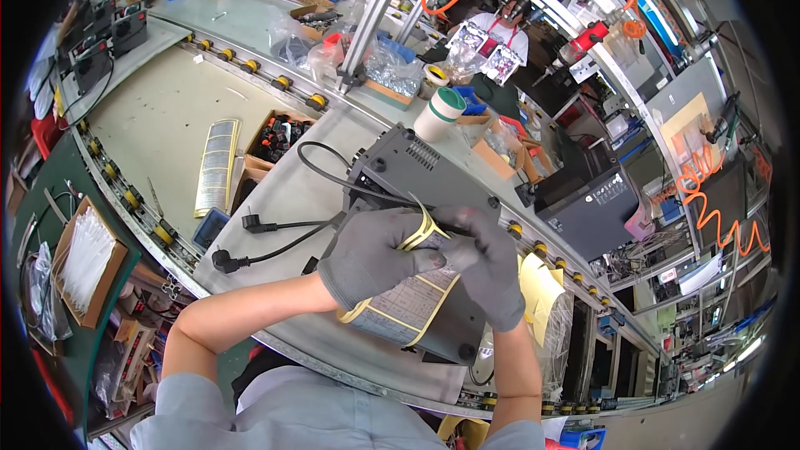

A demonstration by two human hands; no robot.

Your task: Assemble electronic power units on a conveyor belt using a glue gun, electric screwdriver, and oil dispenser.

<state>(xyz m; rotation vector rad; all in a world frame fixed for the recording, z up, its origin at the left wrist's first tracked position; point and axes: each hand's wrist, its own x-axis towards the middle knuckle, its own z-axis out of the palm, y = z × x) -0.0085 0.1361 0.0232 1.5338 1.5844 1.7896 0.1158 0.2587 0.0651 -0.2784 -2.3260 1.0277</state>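
In the head view, the left grey-gloved hand (pixel 375 254) pinches a curled, yellow-edged paper label sheet (pixel 423 235) between thumb and fingers. The right grey-gloved hand (pixel 487 271) has its fingers drawn in narrow at the curl's right side (whether they grip it is hidden). Both are over a dark grey, box-shaped metal unit (pixel 404 157) lying tilted across the pale grey worktop (pixel 267 292). A broader yellow-bordered printed sheet (pixel 404 308) lies below the hands; I cannot tell if the two join. Working the sheet well probably means bending it gently, lifting one corner slowly, and keeping gloved fingertips off any sticky face.
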